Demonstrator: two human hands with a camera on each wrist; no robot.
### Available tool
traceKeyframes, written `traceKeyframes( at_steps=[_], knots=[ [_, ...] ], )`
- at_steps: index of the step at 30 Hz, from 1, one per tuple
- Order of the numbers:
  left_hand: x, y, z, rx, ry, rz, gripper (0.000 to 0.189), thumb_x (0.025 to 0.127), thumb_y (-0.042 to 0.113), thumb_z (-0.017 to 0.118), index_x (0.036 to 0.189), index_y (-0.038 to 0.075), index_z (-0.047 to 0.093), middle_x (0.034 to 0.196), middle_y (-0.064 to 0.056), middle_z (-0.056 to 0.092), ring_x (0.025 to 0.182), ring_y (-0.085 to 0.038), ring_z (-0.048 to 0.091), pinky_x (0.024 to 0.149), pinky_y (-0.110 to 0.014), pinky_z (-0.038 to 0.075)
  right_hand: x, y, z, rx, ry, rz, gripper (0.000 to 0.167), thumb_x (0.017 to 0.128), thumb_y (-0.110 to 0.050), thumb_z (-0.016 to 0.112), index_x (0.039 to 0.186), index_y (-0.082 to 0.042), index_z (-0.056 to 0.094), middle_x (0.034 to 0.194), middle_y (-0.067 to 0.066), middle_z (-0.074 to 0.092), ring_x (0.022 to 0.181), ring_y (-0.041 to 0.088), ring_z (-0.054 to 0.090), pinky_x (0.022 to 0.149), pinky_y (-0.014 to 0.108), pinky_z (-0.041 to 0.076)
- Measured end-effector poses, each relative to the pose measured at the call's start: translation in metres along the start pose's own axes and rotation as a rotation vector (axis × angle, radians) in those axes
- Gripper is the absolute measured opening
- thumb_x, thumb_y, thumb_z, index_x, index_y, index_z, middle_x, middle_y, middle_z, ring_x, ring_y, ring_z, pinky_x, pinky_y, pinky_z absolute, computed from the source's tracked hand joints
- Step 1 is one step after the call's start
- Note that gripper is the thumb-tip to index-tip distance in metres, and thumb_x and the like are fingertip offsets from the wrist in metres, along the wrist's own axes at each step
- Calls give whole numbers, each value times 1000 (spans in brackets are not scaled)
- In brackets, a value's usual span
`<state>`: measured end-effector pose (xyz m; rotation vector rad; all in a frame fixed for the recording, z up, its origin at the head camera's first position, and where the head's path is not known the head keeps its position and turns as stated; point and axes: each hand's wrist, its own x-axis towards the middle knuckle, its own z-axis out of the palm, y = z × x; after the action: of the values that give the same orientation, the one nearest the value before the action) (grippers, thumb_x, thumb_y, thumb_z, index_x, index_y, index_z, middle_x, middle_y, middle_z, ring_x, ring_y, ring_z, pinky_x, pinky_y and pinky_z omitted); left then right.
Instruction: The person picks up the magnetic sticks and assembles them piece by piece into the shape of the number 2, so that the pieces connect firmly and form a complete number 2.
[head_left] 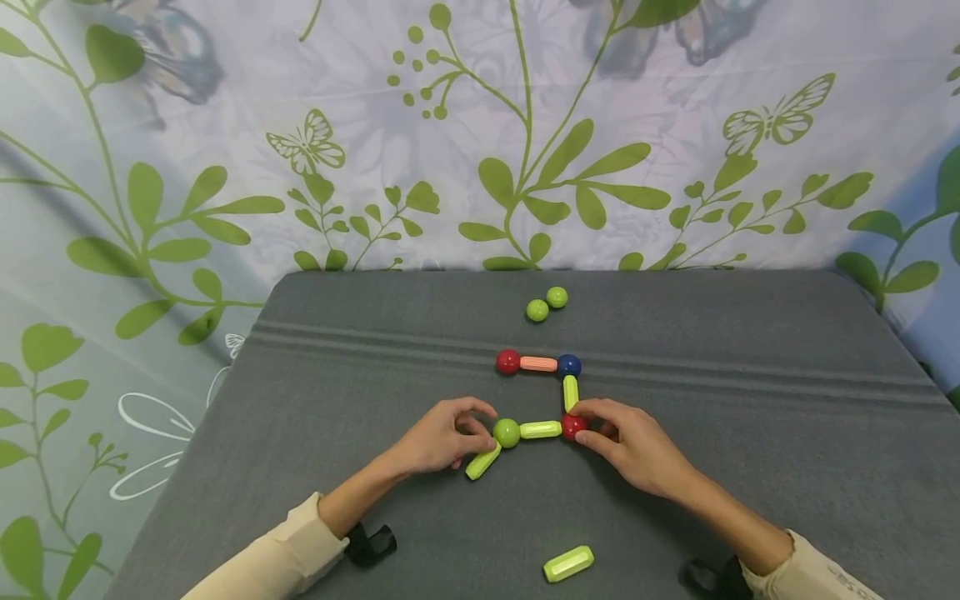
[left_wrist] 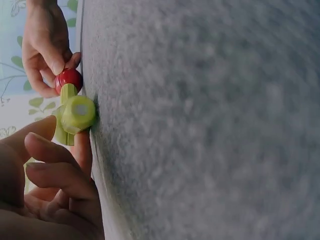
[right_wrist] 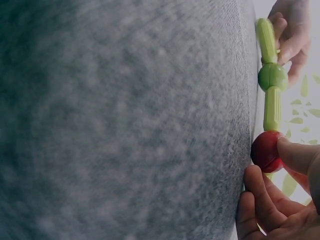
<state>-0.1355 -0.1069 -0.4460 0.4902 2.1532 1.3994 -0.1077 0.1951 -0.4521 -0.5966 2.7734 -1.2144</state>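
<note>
My left hand [head_left: 442,437] pinches a green ball [head_left: 507,433] between thumb and finger, at the joint with a yellow-green rod [head_left: 482,462] that slants toward me. In the left wrist view this rod [left_wrist: 80,111] shows its end face with a silver centre. Another yellow-green rod [head_left: 541,430] links the green ball to a red ball [head_left: 573,427]. That red ball is pinched by my right hand [head_left: 637,446], thumb on one side [right_wrist: 267,151]. From it a third yellow-green rod [head_left: 571,393] runs back to a blue ball [head_left: 569,366].
An orange rod [head_left: 538,364] joins the blue ball to another red ball [head_left: 507,362]. Two small green balls [head_left: 537,311] lie farther back on the grey table [head_left: 360,333]. Closer to me is a loose yellow-green rod [head_left: 568,564]. A patterned curtain [head_left: 390,150] hangs behind the table.
</note>
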Motion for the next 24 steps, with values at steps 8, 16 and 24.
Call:
traceKeyframes(
  at_steps=[8,16,24],
  knots=[
    [-5,5,1,242,18,-15,57,87,22,78,132,1,52,80,7,66,66,-11,57,61,-28,44,0,1,0,3,-5,5,29,91,-14,73,119,-14,68,101,-5,66,67,5,54,59,26,46],
    [-5,8,4,321,32,-9,56,87,25,78,133,4,53,75,10,64,64,-8,56,62,-28,44,0,0,0,5,-3,0,28,91,-14,73,118,-14,68,100,-5,66,67,4,53,58,26,45],
    [1,14,9,240,104,7,50,89,29,75,132,11,56,75,9,67,62,-10,54,59,-29,42,-1,-2,-1,15,2,0,28,92,-17,72,119,-12,68,101,-4,66,68,4,52,58,26,44]
  ],
)
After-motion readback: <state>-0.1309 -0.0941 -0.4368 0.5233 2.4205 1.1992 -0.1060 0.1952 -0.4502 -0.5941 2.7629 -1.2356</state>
